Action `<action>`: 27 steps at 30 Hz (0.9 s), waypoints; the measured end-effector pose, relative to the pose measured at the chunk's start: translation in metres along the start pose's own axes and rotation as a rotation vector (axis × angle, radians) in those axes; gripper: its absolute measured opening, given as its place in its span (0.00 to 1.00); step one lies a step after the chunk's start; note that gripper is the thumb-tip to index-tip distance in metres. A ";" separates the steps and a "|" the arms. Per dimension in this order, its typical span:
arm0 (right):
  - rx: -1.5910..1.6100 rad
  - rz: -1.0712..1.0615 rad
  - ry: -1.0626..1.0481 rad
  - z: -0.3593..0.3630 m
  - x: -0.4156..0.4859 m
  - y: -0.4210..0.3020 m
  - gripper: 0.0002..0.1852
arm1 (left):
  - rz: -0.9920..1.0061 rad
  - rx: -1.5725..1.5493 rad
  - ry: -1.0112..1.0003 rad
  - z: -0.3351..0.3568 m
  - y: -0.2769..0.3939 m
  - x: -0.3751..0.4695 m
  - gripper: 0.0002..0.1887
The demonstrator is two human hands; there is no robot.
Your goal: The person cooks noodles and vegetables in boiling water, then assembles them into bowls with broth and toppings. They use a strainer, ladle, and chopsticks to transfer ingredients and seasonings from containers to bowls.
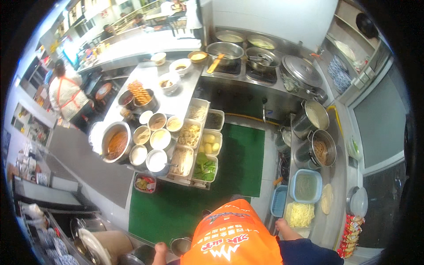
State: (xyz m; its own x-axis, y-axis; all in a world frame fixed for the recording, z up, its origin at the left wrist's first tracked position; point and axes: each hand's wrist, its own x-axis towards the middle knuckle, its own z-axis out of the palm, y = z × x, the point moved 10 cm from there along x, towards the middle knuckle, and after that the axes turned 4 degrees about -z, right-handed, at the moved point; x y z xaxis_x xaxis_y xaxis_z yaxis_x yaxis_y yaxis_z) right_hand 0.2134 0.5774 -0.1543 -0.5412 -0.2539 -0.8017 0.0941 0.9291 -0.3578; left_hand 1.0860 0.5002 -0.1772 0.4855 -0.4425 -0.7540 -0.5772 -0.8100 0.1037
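My left hand [161,247] hangs low at the left of my orange apron [228,228], beside a metal pot [180,246]. Only a small part of it shows, and its fingers cannot be made out. My right hand [282,225] is at the front edge of the right-hand counter, nearest to a container of pale yellow shreds [300,214] and a blue basket [279,200]. Its fingers are mostly hidden too. Behind the shreds stands a light blue basin [305,186] of cloudy liquid with pale strands in it.
Ahead, a steel table [179,106] carries seasoning bowls, a pot of red sauce [116,142] and food tubs. Leafy greens [204,167] fill one tub. Pots stand on the stove [261,74]. A green mat [165,212] covers the floor. A co-worker [68,92] stands far left.
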 end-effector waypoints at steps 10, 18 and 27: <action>0.240 0.023 -0.052 0.033 0.068 -0.020 0.18 | 0.209 -0.464 -0.197 -0.002 0.350 0.004 0.13; 0.064 -0.337 0.117 -0.072 0.219 -0.301 0.22 | 0.203 -0.269 -0.268 0.082 0.552 -0.071 0.14; 0.308 -0.572 -0.039 -0.140 0.270 -0.585 0.27 | 0.536 0.037 -0.173 0.099 0.730 -0.097 0.15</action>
State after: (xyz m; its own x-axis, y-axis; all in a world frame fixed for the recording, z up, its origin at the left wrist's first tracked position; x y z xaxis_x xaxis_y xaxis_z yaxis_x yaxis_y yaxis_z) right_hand -0.1047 0.0026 -0.0945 -0.5471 -0.7004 -0.4583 0.0386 0.5259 -0.8497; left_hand 0.5523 -0.0101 -0.0928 0.0049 -0.7163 -0.6978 -0.7374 -0.4739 0.4813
